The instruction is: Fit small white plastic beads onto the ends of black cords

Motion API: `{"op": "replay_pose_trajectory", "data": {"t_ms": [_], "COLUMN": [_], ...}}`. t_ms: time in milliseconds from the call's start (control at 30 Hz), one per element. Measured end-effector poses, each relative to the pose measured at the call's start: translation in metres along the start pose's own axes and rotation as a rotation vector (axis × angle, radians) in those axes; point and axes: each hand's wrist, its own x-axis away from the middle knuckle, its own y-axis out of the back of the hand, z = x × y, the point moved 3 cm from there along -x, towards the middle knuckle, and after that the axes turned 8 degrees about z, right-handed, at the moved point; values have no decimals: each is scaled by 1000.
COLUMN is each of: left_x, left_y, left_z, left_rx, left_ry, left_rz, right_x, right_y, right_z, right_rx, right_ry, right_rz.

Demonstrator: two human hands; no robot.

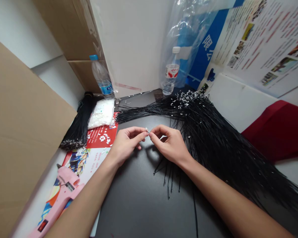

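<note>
Above the middle of the dark table, my two hands meet fingertip to fingertip. My left hand (128, 142) is closed in a pinch on a tiny white connector (146, 129), whose edge shows at the fingertips. Facing it, my right hand (171, 144) pinches the end of a thin black wire; only a dark sliver is visible between the fingertips. To the right lies a large heap of black wires (213, 142), many tipped with small white connectors (188, 99). Several loose white connectors (105, 138) are scattered on the red printed sheet (93, 142) left of my left hand.
A pink glue gun (66, 188) lies at the left. Behind it are a bundle of black wires (80, 119) and a plastic bag of white connectors (101, 112). Two bottles, one blue-capped (100, 76) and one white-capped (172, 71), stand at the back. Cardboard (22, 132) borders the left.
</note>
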Motion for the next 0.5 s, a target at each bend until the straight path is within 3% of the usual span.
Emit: {"op": "replay_pose_trajectory", "data": {"t_ms": [500], "left_x": [-2], "left_y": [0], "left_z": [-4], "left_rx": [90], "left_ry": [-67], "left_rz": [-55], "right_x": [-2], "right_y": [2], "right_z": [6], "right_rx": [74], "right_ry": [-19], "right_rz": [158]}}
